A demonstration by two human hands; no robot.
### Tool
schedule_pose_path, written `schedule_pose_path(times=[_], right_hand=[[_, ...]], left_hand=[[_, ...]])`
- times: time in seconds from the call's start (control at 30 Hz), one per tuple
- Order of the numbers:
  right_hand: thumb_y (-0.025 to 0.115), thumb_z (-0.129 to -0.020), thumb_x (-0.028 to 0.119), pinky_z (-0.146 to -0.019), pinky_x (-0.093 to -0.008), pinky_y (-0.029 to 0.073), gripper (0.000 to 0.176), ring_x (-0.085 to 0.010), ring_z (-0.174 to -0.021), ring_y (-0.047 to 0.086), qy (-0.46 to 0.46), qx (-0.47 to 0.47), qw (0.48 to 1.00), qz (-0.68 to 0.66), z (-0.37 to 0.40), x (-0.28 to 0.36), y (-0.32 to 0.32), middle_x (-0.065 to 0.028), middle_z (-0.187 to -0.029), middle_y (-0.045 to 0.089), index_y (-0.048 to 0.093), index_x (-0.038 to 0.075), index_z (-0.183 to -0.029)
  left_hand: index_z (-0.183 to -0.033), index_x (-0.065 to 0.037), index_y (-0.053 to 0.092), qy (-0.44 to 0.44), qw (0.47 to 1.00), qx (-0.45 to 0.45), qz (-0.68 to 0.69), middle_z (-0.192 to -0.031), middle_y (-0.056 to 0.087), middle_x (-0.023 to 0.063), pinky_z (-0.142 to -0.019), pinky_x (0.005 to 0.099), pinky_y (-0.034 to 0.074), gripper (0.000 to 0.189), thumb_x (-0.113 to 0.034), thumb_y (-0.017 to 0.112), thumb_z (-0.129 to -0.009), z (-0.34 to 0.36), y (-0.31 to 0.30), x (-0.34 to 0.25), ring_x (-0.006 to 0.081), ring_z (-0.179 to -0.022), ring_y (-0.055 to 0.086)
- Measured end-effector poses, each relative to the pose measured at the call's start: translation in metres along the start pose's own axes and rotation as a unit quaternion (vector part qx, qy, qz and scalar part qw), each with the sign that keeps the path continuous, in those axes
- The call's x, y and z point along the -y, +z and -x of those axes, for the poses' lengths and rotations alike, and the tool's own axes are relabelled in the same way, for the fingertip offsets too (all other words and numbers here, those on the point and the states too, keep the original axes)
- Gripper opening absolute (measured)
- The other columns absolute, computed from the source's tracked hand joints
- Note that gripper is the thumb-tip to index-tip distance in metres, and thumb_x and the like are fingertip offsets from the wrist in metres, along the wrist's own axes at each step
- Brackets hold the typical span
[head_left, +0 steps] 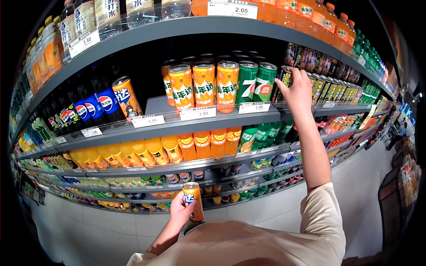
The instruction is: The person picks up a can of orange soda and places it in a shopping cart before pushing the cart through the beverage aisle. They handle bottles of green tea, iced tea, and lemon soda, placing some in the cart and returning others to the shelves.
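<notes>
Creased beige fabric (319,213) lies below hands (179,211) (296,91) touching slim cylindrical cans (196,206) (285,79).

Blue-label cola btls (92,105), yellow drink btls (126,153), 2.00 price tag (233,9), grey flr (104,224)

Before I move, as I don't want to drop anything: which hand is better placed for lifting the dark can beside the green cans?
Likely the right hand: its fingers are at the dark can, while the left hand is lower down, holding an orange can.
</notes>
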State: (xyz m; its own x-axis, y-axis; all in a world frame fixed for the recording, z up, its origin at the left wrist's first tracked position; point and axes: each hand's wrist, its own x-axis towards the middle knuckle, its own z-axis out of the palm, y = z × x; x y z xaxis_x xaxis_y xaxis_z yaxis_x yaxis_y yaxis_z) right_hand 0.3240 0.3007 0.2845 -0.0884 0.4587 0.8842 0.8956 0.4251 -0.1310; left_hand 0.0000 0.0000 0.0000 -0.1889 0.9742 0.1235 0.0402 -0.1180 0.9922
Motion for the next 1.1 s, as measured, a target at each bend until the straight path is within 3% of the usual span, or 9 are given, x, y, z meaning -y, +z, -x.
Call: schedule_pose_path(times=[0.2,0.3,0.43,0.5,0.63,0.73,0.87,1.0,1.1], right_hand=[[0.083,-0.076,0.026,-0.083,-0.0443,0.052,0.048,-0.0362,-0.098,0.061,-0.012,-0.017,1.000,0.001,0.013,0.002,0.010,-0.0170,-0.101,0.060,0.062,0.003,-0.113],[0.083,-0.076,0.029,-0.085,-0.0450,0.052,0.055,-0.0381,-0.100,0.060,0.020,0.004,0.999,0.037,0.010,0.006,0.008,-0.0186,-0.104,0.056,0.059,0.004,-0.118],[0.080,-0.079,0.029,-0.089,-0.0480,0.050,0.056,-0.0413,-0.105,0.058,0.024,-0.033,0.999,0.027,0.016,0.016,0.000,-0.0211,-0.109,0.054,0.058,0.003,-0.123],[0.077,-0.081,0.023,-0.080,-0.0415,0.050,0.048,-0.0330,-0.094,0.059,-0.003,-0.105,0.994,0.004,0.028,0.028,-0.008,-0.0167,-0.105,0.055,0.058,0.003,-0.121],[0.063,-0.082,0.001,-0.060,-0.0266,0.035,0.023,-0.0150,-0.069,0.042,-0.021,-0.146,0.914,-0.379,0.127,0.050,0.009,-0.0073,-0.089,0.051,0.058,0.001,-0.105],[0.060,-0.078,-0.005,-0.053,-0.0263,0.038,0.012,-0.0159,-0.063,0.048,-0.025,-0.027,0.902,-0.430,0.215,0.097,0.030,-0.0065,-0.077,0.053,0.060,0.003,-0.087],[0.063,-0.083,-0.003,-0.053,-0.0255,0.039,0.010,-0.0105,-0.058,0.048,0.154,0.177,0.846,-0.479,0.324,0.135,0.048,-0.0050,-0.075,0.054,0.062,0.005,-0.089],[0.061,-0.089,-0.003,-0.056,-0.0211,0.039,0.006,-0.0048,-0.064,0.050,0.282,0.285,0.782,-0.477,0.405,0.134,0.057,0.0000,-0.075,0.056,0.061,0.003,-0.090],[0.061,-0.093,0.000,-0.058,-0.0203,0.039,0.004,-0.0020,-0.066,0.049,0.326,0.319,0.739,-0.496,0.443,0.109,0.063,0.0028,-0.076,0.059,0.061,0.003,-0.090]], left_hand=[[-0.124,-0.001,0.057,-0.042,0.996,0.005,0.077,-0.101,0.066,0.0003,-0.081,0.0256,0.050,0.039,-0.008,0.068,-0.088,0.006,-0.018,-0.016,0.0070,-0.089,0.061],[-0.128,0.001,0.052,0.068,0.991,0.013,0.118,-0.108,0.066,0.0072,-0.090,0.0325,0.052,0.054,-0.020,0.074,-0.083,-0.010,-0.018,-0.048,0.0164,-0.100,0.066],[-0.130,0.002,0.051,0.205,0.978,0.016,-0.036,-0.119,0.059,0.0095,-0.099,0.0343,0.048,0.072,-0.021,0.083,-0.069,-0.047,-0.056,-0.096,0.0176,-0.113,0.059],[-0.135,0.001,0.048,0.277,0.958,-0.054,-0.053,-0.123,0.055,0.0098,-0.102,0.0350,0.046,0.082,-0.017,0.086,-0.064,-0.061,-0.055,-0.144,0.0189,-0.116,0.057],[-0.143,-0.002,0.039,0.427,0.894,-0.083,-0.105,-0.131,0.051,0.0102,-0.105,0.0370,0.046,0.089,-0.011,0.084,-0.067,-0.105,-0.066,-0.216,0.0214,-0.116,0.059],[-0.132,-0.008,0.055,0.465,0.838,-0.076,-0.276,-0.128,0.057,0.0119,-0.097,0.0357,0.051,0.068,-0.014,0.083,-0.071,-0.129,-0.078,-0.264,0.0225,-0.117,0.060],[-0.120,-0.009,0.065,0.496,0.717,-0.129,-0.472,-0.113,0.069,0.0070,-0.093,0.0359,0.051,0.055,-0.022,0.084,-0.070,-0.147,-0.081,-0.315,0.0229,-0.105,0.062],[-0.123,-0.014,0.063,0.435,0.763,-0.138,-0.457,-0.112,0.066,0.0061,-0.091,0.0352,0.051,0.058,-0.023,0.085,-0.070,-0.166,-0.085,-0.327,0.0219,-0.103,0.059],[-0.124,-0.006,0.059,0.376,0.777,-0.132,-0.487,-0.105,0.065,0.0052,-0.090,0.0298,0.050,0.057,-0.018,0.084,-0.074,-0.181,-0.093,-0.332,0.0144,-0.100,0.062]])
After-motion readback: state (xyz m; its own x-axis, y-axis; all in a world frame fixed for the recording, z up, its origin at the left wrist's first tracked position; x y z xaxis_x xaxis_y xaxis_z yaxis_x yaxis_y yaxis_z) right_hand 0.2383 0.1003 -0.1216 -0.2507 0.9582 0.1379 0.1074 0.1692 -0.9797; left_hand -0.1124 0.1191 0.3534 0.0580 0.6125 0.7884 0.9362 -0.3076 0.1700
